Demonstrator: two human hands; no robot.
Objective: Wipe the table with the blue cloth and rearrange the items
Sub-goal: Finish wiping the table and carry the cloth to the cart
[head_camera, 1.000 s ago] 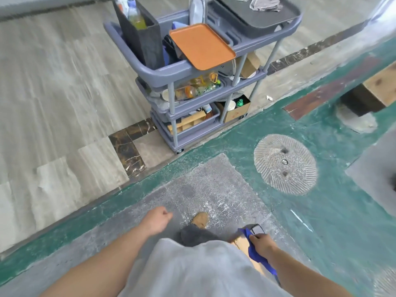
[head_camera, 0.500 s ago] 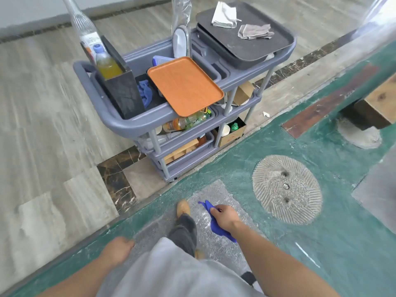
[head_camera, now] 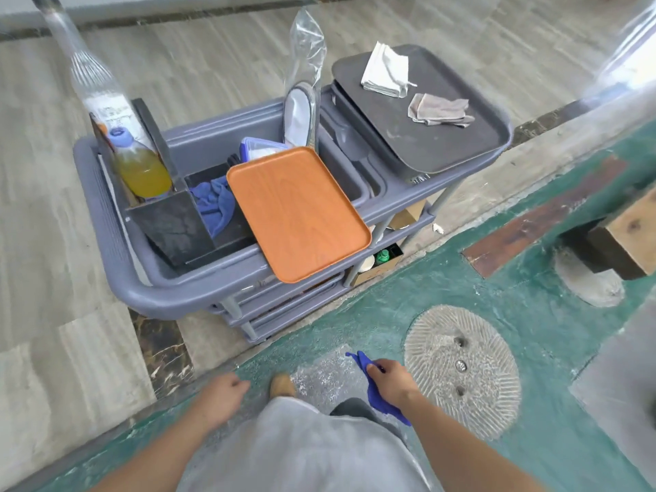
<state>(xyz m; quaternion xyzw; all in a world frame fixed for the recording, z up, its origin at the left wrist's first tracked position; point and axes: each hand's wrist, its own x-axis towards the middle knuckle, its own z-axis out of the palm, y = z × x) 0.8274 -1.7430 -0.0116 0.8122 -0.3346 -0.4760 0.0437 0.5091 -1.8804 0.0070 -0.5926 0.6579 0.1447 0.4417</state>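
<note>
My right hand grips a blue cloth, which hangs down beside my leg at the lower middle. My left hand swings low on the left with curled fingers and nothing in it. Straight ahead stands a grey three-tier cart. On its top tier lies an orange tray, tilted over the front rim. A dark tray at the right end carries a white cloth and a grey cloth. No table is in view.
The cart's left bin holds a black box, a bottle of yellow liquid, a tall clear bottle and a second blue cloth. A round floor grate lies to my right. A wooden block sits at the far right.
I have walked closer to the cart, which now fills the upper view. My right hand with the blue cloth swung forward from beside my hip; my left hand swung back, then forward again.
</note>
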